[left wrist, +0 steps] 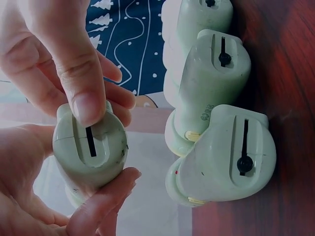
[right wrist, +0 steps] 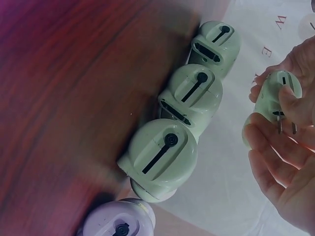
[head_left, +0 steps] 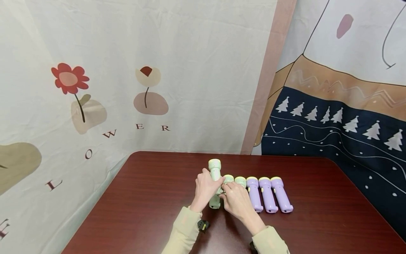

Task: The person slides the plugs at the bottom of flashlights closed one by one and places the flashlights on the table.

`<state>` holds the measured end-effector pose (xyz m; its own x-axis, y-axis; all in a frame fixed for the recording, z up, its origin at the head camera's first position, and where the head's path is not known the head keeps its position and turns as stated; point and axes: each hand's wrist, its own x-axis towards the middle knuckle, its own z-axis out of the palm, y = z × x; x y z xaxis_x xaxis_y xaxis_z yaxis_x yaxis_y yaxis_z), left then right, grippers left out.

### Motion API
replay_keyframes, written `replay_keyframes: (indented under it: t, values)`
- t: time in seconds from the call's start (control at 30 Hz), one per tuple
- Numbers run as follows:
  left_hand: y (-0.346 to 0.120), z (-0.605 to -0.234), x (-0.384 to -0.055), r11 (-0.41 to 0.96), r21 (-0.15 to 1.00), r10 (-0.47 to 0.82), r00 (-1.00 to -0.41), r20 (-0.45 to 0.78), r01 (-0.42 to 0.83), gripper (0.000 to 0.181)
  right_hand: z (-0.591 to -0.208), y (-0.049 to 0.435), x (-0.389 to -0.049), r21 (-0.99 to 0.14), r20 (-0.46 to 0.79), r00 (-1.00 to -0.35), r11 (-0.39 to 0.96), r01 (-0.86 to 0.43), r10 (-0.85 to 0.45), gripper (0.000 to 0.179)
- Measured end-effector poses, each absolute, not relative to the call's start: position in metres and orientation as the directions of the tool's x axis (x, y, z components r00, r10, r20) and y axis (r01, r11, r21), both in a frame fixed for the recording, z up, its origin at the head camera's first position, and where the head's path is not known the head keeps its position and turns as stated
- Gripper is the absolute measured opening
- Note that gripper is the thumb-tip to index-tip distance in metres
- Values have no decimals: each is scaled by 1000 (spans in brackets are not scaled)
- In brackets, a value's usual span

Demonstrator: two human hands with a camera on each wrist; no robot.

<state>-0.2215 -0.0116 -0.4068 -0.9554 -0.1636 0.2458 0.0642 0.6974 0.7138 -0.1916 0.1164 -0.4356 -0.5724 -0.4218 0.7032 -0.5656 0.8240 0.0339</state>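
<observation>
My left hand (head_left: 207, 187) grips a pale green flashlight (left wrist: 91, 142) around its body, with the tail end turned toward me. The thumb of my right hand (head_left: 238, 199) presses on the slider slot in that tail end, while its other fingers reach past the side. Two metal plug prongs (right wrist: 280, 123) stick out of the held flashlight near the right fingers. Three more pale green flashlights stand in a row beside it; the closest one (left wrist: 231, 157) has its black slider at one end of the slot. My hands partly hide the row in the head view.
Three purple flashlights (head_left: 268, 195) continue the row to the right on the dark red-brown table (head_left: 142, 204). Behind the table hangs a pale printed cloth (head_left: 203, 88), with a dark tree-patterned one (head_left: 317, 134) to the right.
</observation>
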Motion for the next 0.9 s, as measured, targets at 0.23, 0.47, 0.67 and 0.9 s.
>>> replay_keyframes:
  t: [0.23, 0.47, 0.67, 0.9]
  values:
    - [-11, -407, -221, 698, 714, -167, -957, 235, 53, 50, -435, 116, -190, 31, 703, -575, 826, -563, -419, 23]
    - [-10, -406, -220, 701, 711, -167, -958, 232, 50, 51, -434, 115, -190, 23, 696, -586, 829, -559, -415, 23]
    - [-10, -406, -219, 702, 710, -165, -959, 231, 50, 51, -434, 115, -190, 22, 699, -587, 832, -554, -409, 23]
    - [-10, -406, -218, 697, 715, -167, -958, 232, 51, 50, -434, 115, -190, 43, 713, -568, 835, -549, -411, 26]
